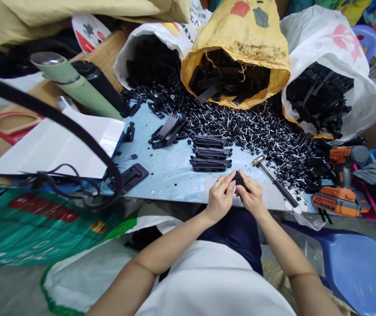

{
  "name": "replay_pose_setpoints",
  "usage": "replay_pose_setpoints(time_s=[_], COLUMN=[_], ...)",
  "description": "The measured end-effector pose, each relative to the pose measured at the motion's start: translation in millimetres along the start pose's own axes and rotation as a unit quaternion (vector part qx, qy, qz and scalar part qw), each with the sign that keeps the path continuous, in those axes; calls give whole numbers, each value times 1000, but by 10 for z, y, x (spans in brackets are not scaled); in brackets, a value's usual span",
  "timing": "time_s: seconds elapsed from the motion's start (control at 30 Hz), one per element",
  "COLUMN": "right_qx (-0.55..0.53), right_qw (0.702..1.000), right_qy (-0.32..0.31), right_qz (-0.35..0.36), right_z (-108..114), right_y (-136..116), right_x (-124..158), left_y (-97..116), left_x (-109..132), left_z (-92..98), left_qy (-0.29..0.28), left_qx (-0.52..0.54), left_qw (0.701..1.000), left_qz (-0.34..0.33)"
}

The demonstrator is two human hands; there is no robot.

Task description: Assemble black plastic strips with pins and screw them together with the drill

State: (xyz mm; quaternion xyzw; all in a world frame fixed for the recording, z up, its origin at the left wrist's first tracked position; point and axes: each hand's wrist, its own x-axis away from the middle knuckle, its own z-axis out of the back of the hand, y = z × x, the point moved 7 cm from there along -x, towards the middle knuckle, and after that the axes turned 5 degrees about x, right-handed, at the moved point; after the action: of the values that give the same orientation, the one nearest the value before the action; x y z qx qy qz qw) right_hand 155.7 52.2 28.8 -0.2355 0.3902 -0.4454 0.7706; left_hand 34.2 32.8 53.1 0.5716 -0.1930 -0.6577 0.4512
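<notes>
My left hand and my right hand meet at the near edge of the pale blue table, both pinched on one small black plastic part. A ring shows on a finger of the left hand. Just beyond the hands lie three black assembled clips in a row. A small hammer rests right of the hands, its head towards the clips. A heap of small black pieces with metal pins spreads across the table behind.
Three open sacks of black plastic parts, white, yellow and white, lie at the back. An orange cordless drill sits at right, a blue plastic stool below it. White board, green tube, black cable at left.
</notes>
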Motion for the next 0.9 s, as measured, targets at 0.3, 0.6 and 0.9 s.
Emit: replay_pose_setpoints(time_s=[0.3, 0.6, 0.9], right_qx=[172, 416, 485], right_qw=[973, 854, 799], right_qy=[-152, 88, 99], right_qz=[-34, -299, -343], right_z=[-34, 1770, 2134], right_y=[376, 1809, 2217], right_x=[-196, -1413, -1840], left_y=[-700, -452, -526], left_x=[395, 360, 402], left_z=[-73, -266, -187], left_qy=[-79, -309, -296], left_qx=[67, -208, -227], left_qw=[953, 928, 921], left_qz=[286, -30, -116])
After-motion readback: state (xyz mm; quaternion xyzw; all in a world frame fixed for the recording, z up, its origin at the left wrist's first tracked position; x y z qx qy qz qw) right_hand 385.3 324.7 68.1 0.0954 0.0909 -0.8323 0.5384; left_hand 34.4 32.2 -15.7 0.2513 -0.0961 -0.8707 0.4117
